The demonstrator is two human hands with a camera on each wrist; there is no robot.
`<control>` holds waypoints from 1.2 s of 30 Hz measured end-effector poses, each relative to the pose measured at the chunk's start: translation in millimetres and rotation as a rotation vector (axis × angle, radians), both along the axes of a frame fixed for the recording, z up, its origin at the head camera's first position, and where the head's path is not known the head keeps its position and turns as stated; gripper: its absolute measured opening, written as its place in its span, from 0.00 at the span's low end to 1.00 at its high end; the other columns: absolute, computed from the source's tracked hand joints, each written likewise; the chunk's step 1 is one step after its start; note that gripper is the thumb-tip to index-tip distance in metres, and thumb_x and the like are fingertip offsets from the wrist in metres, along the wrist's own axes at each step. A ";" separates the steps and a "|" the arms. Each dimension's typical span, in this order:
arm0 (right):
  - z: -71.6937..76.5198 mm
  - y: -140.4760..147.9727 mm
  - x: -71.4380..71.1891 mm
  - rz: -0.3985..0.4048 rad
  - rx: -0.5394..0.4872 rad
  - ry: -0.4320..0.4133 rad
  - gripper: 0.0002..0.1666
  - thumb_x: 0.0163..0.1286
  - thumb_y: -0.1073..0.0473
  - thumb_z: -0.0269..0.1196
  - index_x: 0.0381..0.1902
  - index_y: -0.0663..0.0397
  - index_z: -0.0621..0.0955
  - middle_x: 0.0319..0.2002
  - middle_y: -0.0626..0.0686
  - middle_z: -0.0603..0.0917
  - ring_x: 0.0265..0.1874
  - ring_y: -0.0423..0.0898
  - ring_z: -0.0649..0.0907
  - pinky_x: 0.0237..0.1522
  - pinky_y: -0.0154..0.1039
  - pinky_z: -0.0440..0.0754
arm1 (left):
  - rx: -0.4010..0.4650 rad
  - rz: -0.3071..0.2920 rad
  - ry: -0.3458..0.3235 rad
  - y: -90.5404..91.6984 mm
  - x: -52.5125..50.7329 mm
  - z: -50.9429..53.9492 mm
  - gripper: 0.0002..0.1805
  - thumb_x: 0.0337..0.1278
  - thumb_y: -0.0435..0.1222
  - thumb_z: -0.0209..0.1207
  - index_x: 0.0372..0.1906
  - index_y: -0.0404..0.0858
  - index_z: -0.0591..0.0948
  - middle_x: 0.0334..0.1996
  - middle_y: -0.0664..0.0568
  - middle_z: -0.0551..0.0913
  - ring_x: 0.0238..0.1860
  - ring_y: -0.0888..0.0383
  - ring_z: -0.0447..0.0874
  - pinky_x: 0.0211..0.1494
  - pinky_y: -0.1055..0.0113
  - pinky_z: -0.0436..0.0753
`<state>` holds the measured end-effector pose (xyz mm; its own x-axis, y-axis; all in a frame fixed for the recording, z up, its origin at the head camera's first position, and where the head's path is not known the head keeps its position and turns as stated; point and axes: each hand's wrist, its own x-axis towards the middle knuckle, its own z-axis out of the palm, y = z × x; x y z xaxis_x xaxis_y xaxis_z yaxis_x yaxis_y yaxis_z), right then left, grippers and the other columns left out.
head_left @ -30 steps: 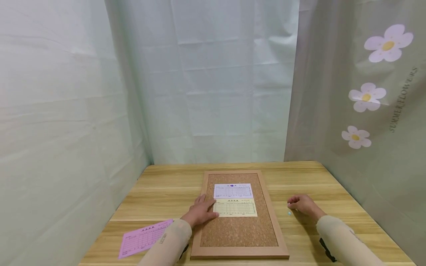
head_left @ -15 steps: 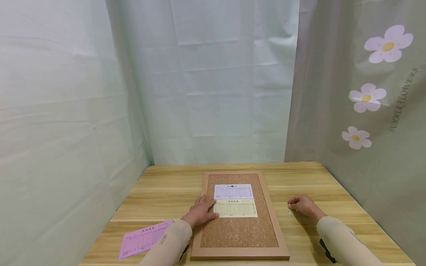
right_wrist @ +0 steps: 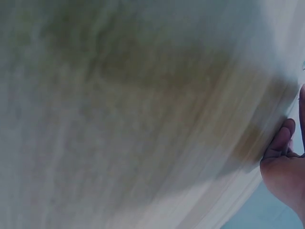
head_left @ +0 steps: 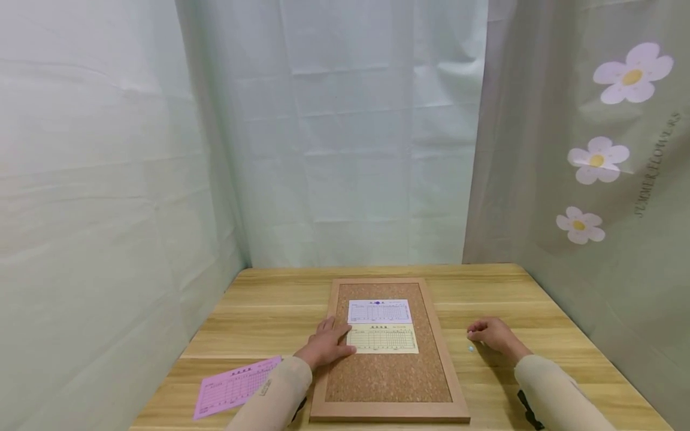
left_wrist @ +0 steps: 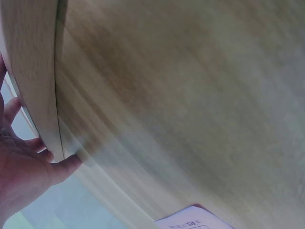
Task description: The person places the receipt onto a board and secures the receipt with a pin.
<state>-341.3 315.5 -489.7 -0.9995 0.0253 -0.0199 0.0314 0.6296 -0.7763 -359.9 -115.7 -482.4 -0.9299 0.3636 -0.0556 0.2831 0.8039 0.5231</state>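
A wood-framed cork board lies on the table. A white form sheet is on it, with a purple thumbtack at its top edge. Just below that lies a pale yellow form sheet. My left hand rests across the board's left frame, its thumb and a fingertip on the yellow sheet's left edge. To the right of the board, my right hand is low over the table, fingers curled, pinching a tiny pale thumbtack that is mostly hidden. A light blue thumbtack lies beside it.
A pink form sheet lies on the wooden table to the left, partly covered by my left sleeve. Pale curtains enclose the table at the back and sides; the right one has printed flowers.
Both hands keep their places, and the board and sheets stay where they were. Only the head view shifts very slightly.
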 end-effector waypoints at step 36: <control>29.6 -23.5 0.6 -0.054 -0.045 0.077 0.19 0.74 0.59 0.60 0.53 0.71 0.80 0.45 0.62 0.84 0.45 0.57 0.82 0.43 0.49 0.81 | -0.002 -0.004 0.007 0.2 3.3 1.5 0.35 0.62 0.49 0.65 0.70 0.41 0.72 0.75 0.33 0.52 0.75 0.35 0.46 0.67 0.32 0.57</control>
<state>-340.7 292.0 -460.1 -0.9953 0.0802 0.0546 0.0036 0.5930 -0.8052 -356.6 -115.5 -481.0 -0.9287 0.3676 -0.0494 0.2905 0.8036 0.5195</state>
